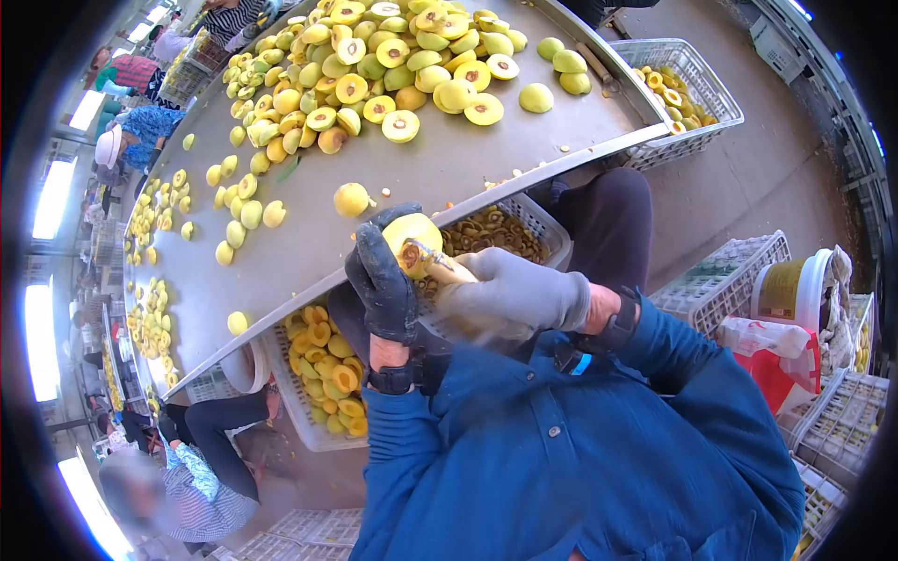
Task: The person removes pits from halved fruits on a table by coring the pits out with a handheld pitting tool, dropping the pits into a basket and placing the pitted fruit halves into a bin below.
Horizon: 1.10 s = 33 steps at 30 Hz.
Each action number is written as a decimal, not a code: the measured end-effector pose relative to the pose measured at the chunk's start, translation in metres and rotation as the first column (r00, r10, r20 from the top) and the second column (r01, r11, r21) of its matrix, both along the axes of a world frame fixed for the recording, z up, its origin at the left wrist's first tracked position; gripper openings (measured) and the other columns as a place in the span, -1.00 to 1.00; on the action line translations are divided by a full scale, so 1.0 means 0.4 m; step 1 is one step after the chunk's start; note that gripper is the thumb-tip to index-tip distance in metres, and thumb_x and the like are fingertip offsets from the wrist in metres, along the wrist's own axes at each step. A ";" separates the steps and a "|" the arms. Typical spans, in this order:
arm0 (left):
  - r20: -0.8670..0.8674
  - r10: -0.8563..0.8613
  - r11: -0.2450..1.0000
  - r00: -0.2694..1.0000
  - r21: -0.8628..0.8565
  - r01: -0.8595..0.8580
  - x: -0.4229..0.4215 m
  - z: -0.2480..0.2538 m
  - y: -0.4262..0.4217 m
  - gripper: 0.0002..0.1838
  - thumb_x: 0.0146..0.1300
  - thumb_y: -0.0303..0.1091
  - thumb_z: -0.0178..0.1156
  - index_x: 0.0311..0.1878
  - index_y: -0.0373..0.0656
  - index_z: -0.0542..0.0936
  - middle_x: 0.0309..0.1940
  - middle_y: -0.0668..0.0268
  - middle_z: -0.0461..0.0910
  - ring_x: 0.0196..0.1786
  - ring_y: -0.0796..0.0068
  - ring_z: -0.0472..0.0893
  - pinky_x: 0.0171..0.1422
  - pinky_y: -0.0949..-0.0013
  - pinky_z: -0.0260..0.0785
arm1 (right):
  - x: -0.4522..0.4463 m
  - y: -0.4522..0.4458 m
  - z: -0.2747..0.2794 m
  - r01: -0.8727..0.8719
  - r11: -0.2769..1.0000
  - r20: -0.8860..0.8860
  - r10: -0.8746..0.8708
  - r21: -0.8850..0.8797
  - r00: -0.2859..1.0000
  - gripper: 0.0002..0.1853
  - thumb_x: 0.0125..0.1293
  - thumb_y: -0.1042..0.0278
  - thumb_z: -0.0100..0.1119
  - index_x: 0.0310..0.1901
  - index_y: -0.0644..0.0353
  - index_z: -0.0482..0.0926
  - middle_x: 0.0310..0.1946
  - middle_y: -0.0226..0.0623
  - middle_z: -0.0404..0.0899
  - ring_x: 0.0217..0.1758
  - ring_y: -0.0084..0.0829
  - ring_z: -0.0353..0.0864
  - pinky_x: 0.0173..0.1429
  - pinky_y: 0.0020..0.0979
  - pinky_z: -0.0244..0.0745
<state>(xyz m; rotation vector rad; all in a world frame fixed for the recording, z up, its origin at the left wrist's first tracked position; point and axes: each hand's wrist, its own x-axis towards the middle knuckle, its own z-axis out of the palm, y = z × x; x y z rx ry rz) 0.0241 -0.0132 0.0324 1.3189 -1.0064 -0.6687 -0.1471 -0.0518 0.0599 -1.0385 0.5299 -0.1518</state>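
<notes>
My left hand (382,280), in a black glove, is closed around a yellow peach half (412,234) with its cut face and brown pit cavity turned toward my right hand. In a grey glove, my right hand (524,292) grips a wooden-handled pitting tool (451,269). Its metal tip meets the cut face at the cavity; how deep it sits is hidden. Just beyond my left hand, a single peach (352,199) rests on the metal table (318,224). Below both hands, a crate (558,234) holds brown pits and scraps.
A large heap of halved peaches (374,75) covers the table's far part. Another wooden-handled tool (597,67) lies by its edge. Crates of pitted halves stand left (304,411) and far right (725,93). A white bucket (790,290) is at right. Other people sit along the left.
</notes>
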 end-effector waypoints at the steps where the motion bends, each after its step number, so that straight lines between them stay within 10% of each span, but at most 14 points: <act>1: 0.009 -0.036 0.999 0.999 -0.009 0.037 0.001 0.006 -0.001 -0.39 0.54 -0.03 -0.30 -0.11 -0.38 0.62 -0.20 0.17 0.66 -0.14 0.35 0.63 0.04 0.30 0.49 | -0.009 -0.003 -0.001 -0.020 0.998 0.005 0.020 0.054 1.000 -0.73 0.31 0.23 0.14 -0.13 0.30 0.51 -0.54 -0.50 0.52 -0.53 -0.60 0.50 -0.46 -0.46 0.37; 3: 0.028 -0.113 0.993 0.993 -0.023 0.114 0.006 0.014 -0.005 -0.41 0.54 -0.05 -0.29 -0.12 -0.38 0.62 -0.20 0.18 0.66 -0.14 0.36 0.64 0.02 0.31 0.49 | -0.022 -0.005 -0.005 -0.057 0.985 0.020 0.054 0.163 0.998 -0.72 0.32 0.23 0.13 -0.09 0.29 0.52 -0.51 -0.47 0.55 -0.53 -0.61 0.49 -0.46 -0.46 0.36; 4: 0.154 -0.186 0.983 0.971 0.013 0.186 0.019 0.017 -0.010 -0.41 0.54 -0.05 -0.29 -0.12 -0.38 0.62 -0.20 0.18 0.67 -0.15 0.37 0.65 0.00 0.32 0.50 | -0.019 -0.007 -0.028 -0.038 0.973 -0.059 0.025 -0.226 0.998 -0.72 0.32 0.23 0.13 -0.09 0.29 0.52 -0.51 -0.47 0.55 -0.52 -0.60 0.50 -0.44 -0.45 0.38; 6: 0.383 -0.333 0.943 0.862 0.112 0.314 0.046 0.019 -0.017 -0.41 0.54 -0.05 -0.28 -0.12 -0.37 0.62 -0.20 0.18 0.68 -0.16 0.39 0.66 -0.03 0.33 0.51 | -0.008 -0.005 -0.093 -0.079 0.532 -0.161 -0.110 -0.843 0.981 -0.71 0.32 0.24 0.12 -0.08 0.29 0.53 -0.51 -0.47 0.55 -0.50 -0.58 0.51 -0.41 -0.43 0.41; 9: 0.287 -0.427 0.903 0.857 0.182 0.389 0.049 0.011 -0.022 -0.35 0.54 0.09 -0.29 0.02 -0.36 0.59 -0.26 0.19 0.68 -0.20 0.35 0.66 0.03 0.28 0.51 | -0.012 0.004 -0.125 0.032 0.894 0.006 -0.032 -0.447 0.999 -0.73 0.30 0.25 0.14 -0.12 0.30 0.53 -0.53 -0.28 0.59 -0.47 -0.38 0.61 -0.32 -0.33 0.49; 12: -0.209 -0.279 0.952 0.937 0.063 0.298 0.006 -0.005 -0.022 -0.29 0.50 0.18 -0.25 0.01 -0.37 0.58 -0.24 0.12 0.68 -0.19 0.32 0.68 -0.02 0.27 0.54 | 0.000 0.008 -0.121 0.015 0.977 0.058 -0.003 -0.212 0.998 -0.68 0.36 0.22 0.15 -0.02 0.32 0.49 -0.41 -0.23 0.62 -0.31 -0.39 0.63 -0.21 -0.38 0.47; 16: 0.062 -0.424 0.894 0.903 0.185 0.408 0.030 -0.001 -0.017 -0.26 0.46 0.27 -0.22 0.04 -0.34 0.54 -0.27 0.07 0.67 -0.21 0.23 0.69 -0.09 0.20 0.57 | -0.015 -0.030 -0.123 -0.155 0.698 -0.149 0.070 -0.699 0.986 -0.76 0.37 0.20 0.15 -0.11 0.21 0.56 -0.46 -0.49 0.56 -0.43 -0.62 0.55 -0.37 -0.52 0.42; 18: -0.177 -0.409 0.899 0.895 0.093 0.429 0.035 -0.007 -0.017 -0.26 0.46 0.26 -0.23 -0.03 -0.36 0.56 -0.30 0.06 0.67 -0.24 0.25 0.68 -0.11 0.22 0.58 | -0.021 -0.020 -0.085 -0.181 0.967 -0.020 0.180 -0.180 0.983 -0.78 0.34 0.22 0.16 -0.21 0.22 0.55 -0.58 -0.44 0.48 -0.54 -0.41 0.50 -0.37 -0.43 0.43; 20: -0.449 -0.384 0.917 0.807 -0.084 0.390 0.016 -0.030 -0.022 -0.27 0.46 0.28 -0.25 -0.07 -0.32 0.55 -0.34 0.08 0.65 -0.30 0.21 0.67 -0.22 0.20 0.59 | -0.012 -0.021 -0.090 -0.293 0.906 0.172 0.250 0.305 0.953 -0.82 0.31 0.25 0.18 -0.25 0.19 0.54 -0.66 -0.41 0.39 -0.64 -0.40 0.43 -0.46 -0.46 0.36; 25: -0.691 -0.277 0.961 0.668 -0.216 0.176 -0.009 -0.084 -0.053 -0.29 0.44 0.30 -0.22 0.05 -0.26 0.49 -0.28 0.07 0.63 -0.25 0.11 0.66 -0.17 0.11 0.59 | -0.024 -0.009 -0.186 -0.039 0.981 0.309 0.098 -0.191 0.946 -0.85 0.38 0.30 0.07 -0.25 0.20 0.51 -0.67 -0.35 0.42 -0.67 -0.28 0.43 -0.50 -0.33 0.39; 27: -0.698 -0.129 0.991 0.704 -0.105 0.078 0.016 -0.098 -0.046 -0.31 0.44 0.28 -0.20 0.10 -0.24 0.49 -0.20 0.10 0.63 -0.18 0.13 0.65 -0.06 0.10 0.59 | -0.061 -0.035 -0.207 -0.144 0.969 0.098 0.126 0.201 0.987 -0.85 0.36 0.31 0.08 -0.25 0.21 0.50 -0.66 -0.21 0.48 -0.61 -0.05 0.52 -0.41 -0.16 0.49; 28: -0.654 -0.122 0.992 0.747 -0.109 0.067 0.036 -0.108 -0.040 -0.27 0.44 0.29 -0.21 0.13 -0.29 0.47 -0.13 0.07 0.63 -0.11 0.13 0.67 0.04 0.08 0.58 | -0.061 -0.029 -0.246 -0.127 0.864 -0.229 0.014 -0.487 0.973 -0.83 0.34 0.28 0.10 -0.27 0.20 0.49 -0.63 -0.14 0.51 -0.55 -0.01 0.56 -0.37 -0.11 0.50; 29: -0.560 -0.040 0.999 0.827 -0.048 0.015 0.046 -0.114 -0.025 -0.26 0.44 0.30 -0.22 0.13 -0.31 0.47 -0.14 0.06 0.64 -0.11 0.13 0.67 0.05 0.09 0.57 | -0.060 -0.016 -0.288 -0.271 0.329 -0.369 -0.285 -0.905 0.885 -0.82 0.31 0.25 0.12 -0.28 0.19 0.49 -0.61 -0.07 0.55 -0.50 0.03 0.60 -0.34 -0.06 0.51; 33: -0.130 0.226 0.973 0.965 0.071 -0.218 0.099 -0.110 0.045 -0.22 0.48 0.27 -0.32 0.14 -0.39 0.46 -0.14 0.01 0.63 -0.12 0.15 0.67 0.07 0.18 0.56 | -0.097 -0.020 -0.322 -0.293 0.357 -0.404 -0.294 -0.887 0.866 -0.78 0.29 0.19 0.12 -0.29 0.19 0.46 -0.54 0.01 0.59 -0.42 0.06 0.62 -0.30 0.01 0.49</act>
